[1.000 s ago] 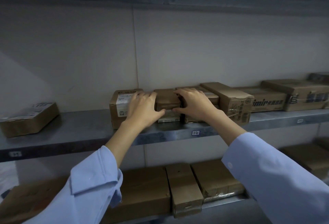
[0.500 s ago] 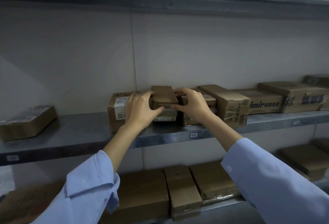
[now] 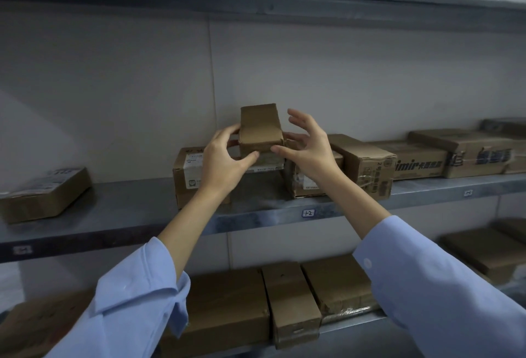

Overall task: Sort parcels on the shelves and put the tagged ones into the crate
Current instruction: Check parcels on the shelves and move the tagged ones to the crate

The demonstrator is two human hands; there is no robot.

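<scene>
- Well off to the left of the left hand [image 3: 225,164], a flat labelled parcel [image 3: 42,195] lies alone on the metal shelf [image 3: 136,209].
- Just behind the left hand stands a labelled box [image 3: 187,169], partly hidden by the wrist.
- The left hand grips the small brown parcel [image 3: 260,129], with fingers curled round its left side and the thumb under its near edge.
- The parcel sits between the two hands, clear of the shelf. Its long axis points away from the person toward the wall, with the far end tipped up. A pale label shows on its lower face below the thumbs, the print too small to read.
- The right hand [image 3: 307,149] is mostly spread. Its thumb tip and one lower finger touch the parcel's right near corner, and the upper fingers splay clear.
- The left hand looks to carry the weight, so any turn or carry likely depends on it.
- Right of the right hand, a row of cartons [image 3: 367,164] runs along the shelf.
- No crate is in view.
</scene>
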